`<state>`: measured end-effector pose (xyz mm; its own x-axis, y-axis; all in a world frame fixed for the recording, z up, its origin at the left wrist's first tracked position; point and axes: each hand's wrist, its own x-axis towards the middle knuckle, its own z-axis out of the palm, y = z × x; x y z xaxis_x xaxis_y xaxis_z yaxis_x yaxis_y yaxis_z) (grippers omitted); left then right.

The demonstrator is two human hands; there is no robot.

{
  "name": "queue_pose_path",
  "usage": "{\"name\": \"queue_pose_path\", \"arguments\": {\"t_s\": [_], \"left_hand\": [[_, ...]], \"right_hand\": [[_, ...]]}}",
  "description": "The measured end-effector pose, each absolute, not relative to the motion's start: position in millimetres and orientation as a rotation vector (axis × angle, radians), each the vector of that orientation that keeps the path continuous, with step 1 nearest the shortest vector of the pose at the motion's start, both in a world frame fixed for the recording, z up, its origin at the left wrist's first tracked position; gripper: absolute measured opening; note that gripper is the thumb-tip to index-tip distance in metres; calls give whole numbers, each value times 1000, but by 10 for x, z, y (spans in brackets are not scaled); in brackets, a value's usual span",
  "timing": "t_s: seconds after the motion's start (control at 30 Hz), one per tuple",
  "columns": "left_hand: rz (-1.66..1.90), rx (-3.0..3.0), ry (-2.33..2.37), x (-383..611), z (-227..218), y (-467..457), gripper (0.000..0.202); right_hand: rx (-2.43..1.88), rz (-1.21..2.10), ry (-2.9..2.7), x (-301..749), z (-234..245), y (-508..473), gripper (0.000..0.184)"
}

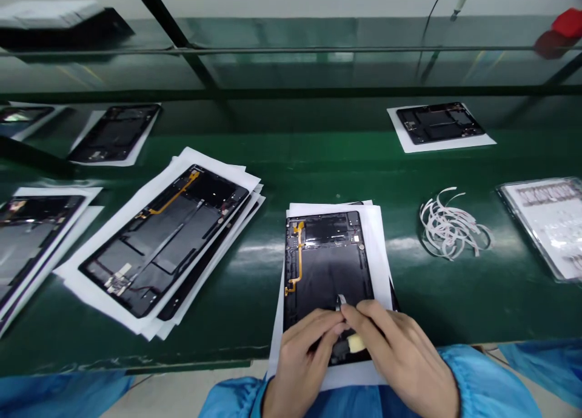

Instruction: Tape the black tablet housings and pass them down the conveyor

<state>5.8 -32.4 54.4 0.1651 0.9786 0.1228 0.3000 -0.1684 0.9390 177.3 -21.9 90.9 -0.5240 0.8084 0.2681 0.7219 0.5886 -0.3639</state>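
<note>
In front of me an open black tablet housing [334, 263], with an orange flex cable [299, 257] along its left side, rests on white sheets [379, 242]. Over its lower part both hands meet, their fingertips close together. Between thumb and finger, my left hand [307, 357] is pinched on a thin whitish strip [341, 300], one end of which curls up. My right hand [398, 351] pinches the same strip from the other side. Under the right fingers shows a cream-coloured pad [356, 344]. The fingers hide the rest of the strip and the lower housing.
A loose heap of white curled strips [450, 227] lies to the right, beside a clear-covered tray [550, 224]. Left, more tablet housings [168, 236] are stacked between paper sheets. Another housing [439, 124] lies at the back. Blue clothing [63, 394] shows at the bottom left edge.
</note>
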Motion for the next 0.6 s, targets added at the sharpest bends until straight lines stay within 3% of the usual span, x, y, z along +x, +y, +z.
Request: {"name": "queue_pose_path", "arguments": {"t_s": [0.17, 0.43, 0.6], "left_hand": [[1034, 1809, 1206, 37, 522, -293, 24], [909, 1685, 1287, -304, 528, -561, 16], [983, 1741, 1096, -235, 577, -505, 26]], "right_hand": [[-1201, 96, -2425, 1756, 832, -168, 50], [-1187, 680, -2255, 1686, 818, -194, 32], [-1203, 645, -2256, 1636, 917, -415, 28]]}}
